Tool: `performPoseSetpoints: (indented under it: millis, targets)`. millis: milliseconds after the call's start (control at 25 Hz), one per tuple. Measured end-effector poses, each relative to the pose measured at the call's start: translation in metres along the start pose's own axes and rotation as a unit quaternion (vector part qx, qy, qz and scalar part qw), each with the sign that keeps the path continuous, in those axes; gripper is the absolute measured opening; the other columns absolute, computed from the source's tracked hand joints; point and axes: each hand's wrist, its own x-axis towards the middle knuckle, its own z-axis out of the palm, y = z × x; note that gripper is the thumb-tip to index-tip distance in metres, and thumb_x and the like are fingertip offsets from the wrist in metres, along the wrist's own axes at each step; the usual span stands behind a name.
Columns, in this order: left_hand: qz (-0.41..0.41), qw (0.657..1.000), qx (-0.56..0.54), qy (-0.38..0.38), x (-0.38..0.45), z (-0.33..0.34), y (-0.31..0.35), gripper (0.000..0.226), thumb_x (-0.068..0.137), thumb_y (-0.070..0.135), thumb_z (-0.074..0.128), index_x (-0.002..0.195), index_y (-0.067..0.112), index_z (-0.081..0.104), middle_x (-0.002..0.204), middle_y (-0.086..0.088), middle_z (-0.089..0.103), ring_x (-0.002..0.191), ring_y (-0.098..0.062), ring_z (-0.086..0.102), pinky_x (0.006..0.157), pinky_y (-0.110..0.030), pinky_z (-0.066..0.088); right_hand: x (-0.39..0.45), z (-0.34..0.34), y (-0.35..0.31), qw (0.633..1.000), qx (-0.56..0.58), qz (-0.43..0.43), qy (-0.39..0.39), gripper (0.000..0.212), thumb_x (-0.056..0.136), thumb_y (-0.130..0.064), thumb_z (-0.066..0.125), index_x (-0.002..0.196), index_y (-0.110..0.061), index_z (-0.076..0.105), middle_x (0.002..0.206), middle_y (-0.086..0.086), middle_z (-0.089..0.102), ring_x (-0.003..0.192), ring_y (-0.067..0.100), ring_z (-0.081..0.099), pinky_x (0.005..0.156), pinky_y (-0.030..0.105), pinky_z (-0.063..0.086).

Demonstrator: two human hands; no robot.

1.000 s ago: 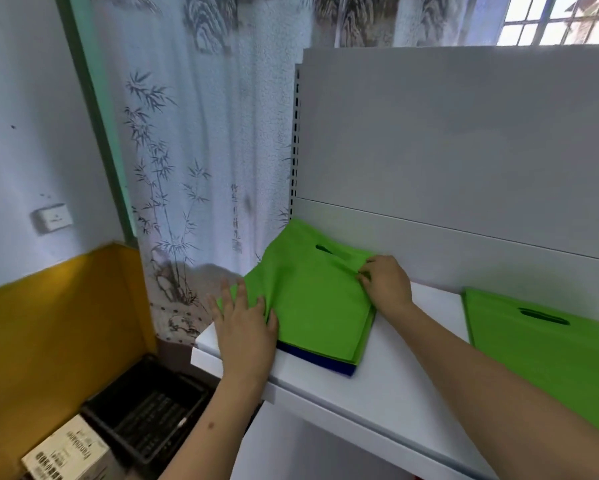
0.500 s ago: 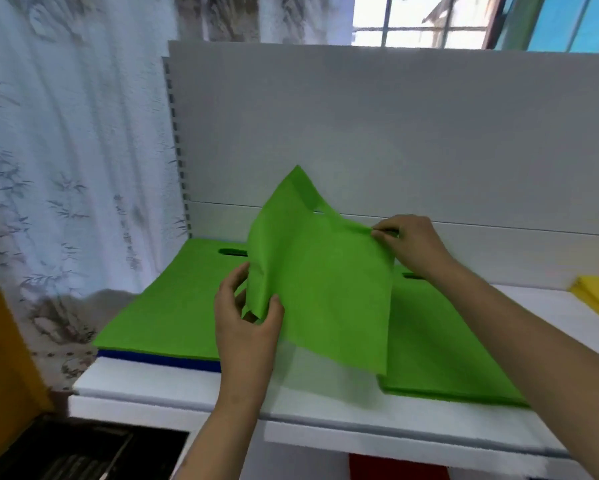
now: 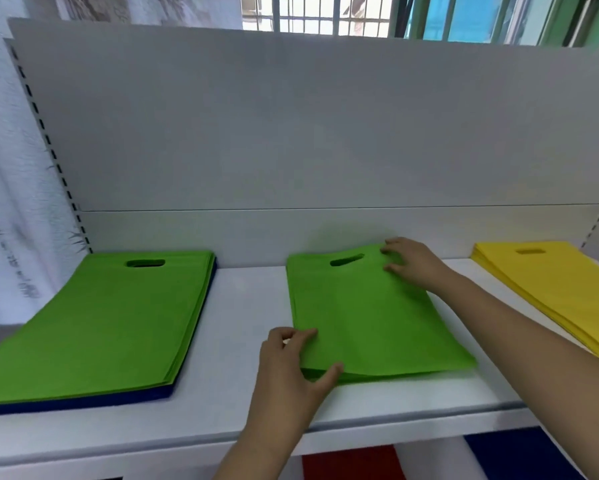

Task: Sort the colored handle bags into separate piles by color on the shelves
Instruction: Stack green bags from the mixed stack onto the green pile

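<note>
Lowered since the earlier frame, the green bag (image 3: 370, 317) held up half a second ago now lies flat on top of the middle green pile (image 3: 388, 374) on the white shelf (image 3: 242, 306). Nearest, the left hand (image 3: 291, 372) pinches the bag's near-left corner between thumb and curled fingers. The bag's long axis runs front to back, handle slot (image 3: 346, 260) toward the back panel (image 3: 325, 133). Farther back, the right hand (image 3: 412, 263) rests bent fingertips on the bag's far-right corner, gripping nothing. At left lies a green stack (image 3: 100, 317) over blue bags (image 3: 83, 401); at right, a yellow pile (image 3: 554, 289).
</note>
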Motion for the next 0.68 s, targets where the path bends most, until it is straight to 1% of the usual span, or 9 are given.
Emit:
performPoseSetpoints:
  millis: [80,200,280,360,440,480,520,600,680]
  targets:
    - [0.024,0.994,0.106,0.003,-0.001,0.0,-0.001,0.085,0.065,0.083,0.049,0.135,0.035,0.051,0.136,0.008,0.038,0.126,-0.012,0.033,0.108,-0.029,0.036,0.002,0.01,0.005,1.0,0.002,0.01,-0.025,0.058,0.093,-0.035,0.059,0.144,-0.014,0.041,0.155,0.009,0.03,0.141,0.023,0.029,0.115,0.028,0.019]
    - [0.0,0.989,0.14,-0.057,0.001,-0.001,-0.001,0.097,0.06,0.089,0.041,0.143,0.038,0.038,0.149,0.006,0.026,0.137,-0.015,0.021,0.115,-0.031,0.025,0.002,0.026,0.005,0.996,-0.014,0.046,-0.077,0.069,0.093,-0.049,0.052,0.15,-0.017,0.029,0.159,0.009,0.016,0.144,0.026,0.022,0.117,0.035,0.019]
    - [-0.004,0.989,0.131,-0.066,0.003,0.0,-0.004,0.097,0.059,0.084,0.04,0.143,0.035,0.038,0.147,0.006,0.029,0.136,-0.012,0.022,0.114,-0.028,0.026,0.002,0.032,0.004,0.992,-0.021,0.058,-0.106,0.071,0.094,-0.052,0.048,0.15,-0.014,0.027,0.16,0.01,0.013,0.145,0.026,0.02,0.117,0.035,0.018]
    - [-0.002,0.989,0.125,-0.083,0.003,-0.001,-0.003,0.094,0.062,0.081,0.045,0.144,0.035,0.037,0.149,0.005,0.028,0.137,-0.012,0.02,0.115,-0.026,0.024,0.002,0.036,0.001,0.991,-0.035,0.068,-0.11,0.07,0.095,-0.053,0.045,0.149,-0.012,0.029,0.159,0.013,0.014,0.145,0.028,0.021,0.117,0.036,0.02]
    - [0.005,0.988,0.115,-0.105,0.002,-0.008,-0.002,0.089,0.069,0.077,0.056,0.146,0.038,0.033,0.154,0.005,0.022,0.141,-0.012,0.015,0.117,-0.027,0.02,0.004,0.035,-0.009,0.991,-0.051,0.093,-0.081,0.067,0.095,-0.054,0.042,0.147,-0.013,0.031,0.158,0.014,0.016,0.143,0.035,0.021,0.115,0.042,0.025]
    - [0.003,0.991,0.092,-0.095,0.003,-0.015,-0.002,0.084,0.073,0.074,0.059,0.146,0.038,0.034,0.154,0.007,0.023,0.142,-0.01,0.016,0.117,-0.026,0.02,0.006,0.033,-0.017,0.992,-0.053,0.099,-0.052,0.066,0.095,-0.053,0.041,0.147,-0.013,0.032,0.158,0.014,0.018,0.142,0.037,0.022,0.113,0.044,0.027]
    - [-0.001,0.996,0.061,-0.061,0.005,-0.026,-0.004,0.075,0.078,0.069,0.06,0.143,0.038,0.04,0.151,0.009,0.028,0.14,-0.007,0.021,0.115,-0.024,0.022,0.008,0.032,-0.029,0.994,-0.047,0.093,-0.017,0.065,0.096,-0.052,0.041,0.147,-0.012,0.032,0.157,0.014,0.02,0.14,0.037,0.023,0.111,0.045,0.029]
    - [-0.006,0.998,0.002,0.068,0.01,-0.057,-0.017,0.049,0.086,0.052,0.061,0.13,0.033,0.054,0.136,0.01,0.047,0.126,-0.002,0.041,0.108,-0.022,0.035,0.015,0.033,-0.067,0.998,-0.007,0.045,0.047,0.061,0.097,-0.046,0.043,0.145,-0.009,0.034,0.153,0.014,0.029,0.136,0.035,0.03,0.108,0.043,0.032]
    - [-0.011,0.979,0.02,0.203,0.012,-0.094,-0.041,0.033,0.089,0.035,0.064,0.119,0.022,0.063,0.116,0.007,0.058,0.108,-0.008,0.054,0.096,-0.026,0.044,0.021,0.04,-0.116,0.996,0.047,-0.018,0.073,0.059,0.097,-0.043,0.046,0.143,-0.008,0.038,0.148,0.013,0.037,0.132,0.034,0.037,0.107,0.04,0.034]
